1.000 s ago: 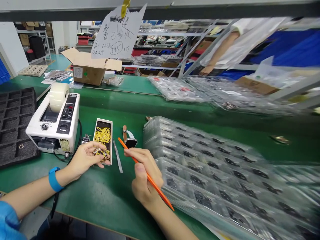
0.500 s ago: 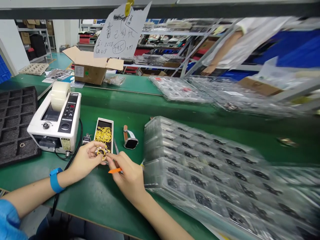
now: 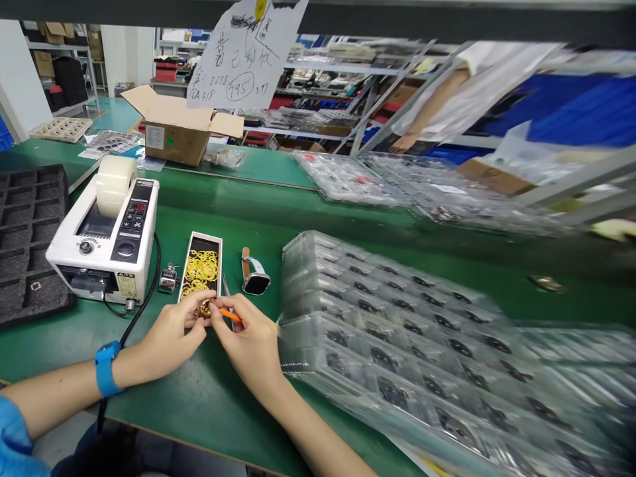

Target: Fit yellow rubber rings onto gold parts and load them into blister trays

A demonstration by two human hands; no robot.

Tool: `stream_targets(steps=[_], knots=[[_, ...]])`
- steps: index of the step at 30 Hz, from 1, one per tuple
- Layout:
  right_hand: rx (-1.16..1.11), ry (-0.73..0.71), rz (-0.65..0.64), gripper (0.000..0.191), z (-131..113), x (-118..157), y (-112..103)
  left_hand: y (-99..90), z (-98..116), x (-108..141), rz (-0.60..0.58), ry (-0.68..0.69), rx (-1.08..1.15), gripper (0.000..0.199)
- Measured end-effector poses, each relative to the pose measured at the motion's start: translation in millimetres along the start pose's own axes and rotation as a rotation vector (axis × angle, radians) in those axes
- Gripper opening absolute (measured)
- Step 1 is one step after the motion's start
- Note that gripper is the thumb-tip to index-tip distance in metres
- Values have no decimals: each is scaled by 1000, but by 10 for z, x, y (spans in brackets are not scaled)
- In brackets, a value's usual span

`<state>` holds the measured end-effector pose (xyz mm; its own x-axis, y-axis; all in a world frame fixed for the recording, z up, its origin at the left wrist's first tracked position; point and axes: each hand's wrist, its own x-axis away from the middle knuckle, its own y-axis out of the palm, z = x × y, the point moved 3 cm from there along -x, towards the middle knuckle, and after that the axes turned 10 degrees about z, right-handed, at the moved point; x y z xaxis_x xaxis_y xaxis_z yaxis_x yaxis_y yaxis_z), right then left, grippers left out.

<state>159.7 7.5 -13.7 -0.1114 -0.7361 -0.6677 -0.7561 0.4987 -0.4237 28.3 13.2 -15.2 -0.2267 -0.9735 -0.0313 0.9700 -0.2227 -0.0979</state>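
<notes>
My left hand (image 3: 169, 338) is closed around a small round gold-coloured watch movement (image 3: 205, 307), held over the near end of a white box. My right hand (image 3: 251, 341) is closed too, with its thumb and index fingertips at the edge of that movement. An orange pointed stick (image 3: 229, 315) lies between the right-hand fingers; the rest of it is hidden. Many yellow rings (image 3: 201, 268) fill the narrow white box (image 3: 220, 246). Beside the box lie metal tweezers (image 3: 226, 286), partly covered by my right hand.
A white tape dispenser (image 3: 136, 252) stands left, by a black foam tray (image 3: 30, 225). A tally counter (image 3: 168, 278) and a smartwatch (image 3: 256, 281) flank the box. Stacked clear plastic trays (image 3: 308, 298) fill the right. Behind are a carton (image 3: 176, 136) and another person's arm (image 3: 430, 109).
The watch movement has tilted, and its face shows less. My right fingertips have drawn in against it. The orange stick has swung up and right.
</notes>
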Motion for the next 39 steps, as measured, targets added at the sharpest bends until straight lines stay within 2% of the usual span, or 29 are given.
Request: stream_targets(steps=[3, 6, 9, 12, 14, 16, 18, 20, 22, 25, 28, 30, 32, 35, 37, 39], knots=[[-116, 74, -48, 12, -11, -38, -17, -22, 0, -16, 10, 7, -88, 43], [-276, 210, -133, 13, -15, -64, -42, -67, -40, -66, 78, -3, -100, 41], [-332, 389, -189, 17, 60, -61, -35, -117, -90, -138, 188, -22, 20, 38], [-216, 481, -238, 29, 203, -36, 19, -155, -91, -198, 285, -30, 192, 35], [-95, 454, -275, 31, 283, -27, 56, -170, -70, -220, 313, -26, 246, 33], [-25, 413, -296, 24, 325, -24, 73, -181, -53, -229, 313, -33, 255, 31], [-3, 382, -299, 13, 318, -25, 65, -189, -48, -231, 287, -54, 258, 28], [24, 328, -289, 12, 253, -21, 34, -198, -44, -230, 263, -80, 267, 26], [49, 220, -274, 13, 123, -8, -12, -208, -30, -231, 251, -97, 265, 27], [50, -34, -216, 13, -140, 29, -132, -220, 1, -235, 246, -101, 211, 32], [120, -228, -112, 13, -253, 46, -363, -226, 17, -240, 233, -103, 181, 36], [207, -250, -46, 13, -122, -1, -605, -231, 18, -242, 222, -109, 183, 39], [323, -211, 2, 13, 180, -114, -927, -237, 24, -241, 219, -104, 175, 41], [591, -78, 19, 14, 807, -369, -1521, -240, 51, -235, 220, -95, 159, 44], [737, 25, -14, 20, 1200, -538, -1907, -235, 66, -228, 211, -111, 149, 46], [846, 118, -115, 20, 1508, -660, -2195, -231, 70, -224, 209, -133, 146, 48]])
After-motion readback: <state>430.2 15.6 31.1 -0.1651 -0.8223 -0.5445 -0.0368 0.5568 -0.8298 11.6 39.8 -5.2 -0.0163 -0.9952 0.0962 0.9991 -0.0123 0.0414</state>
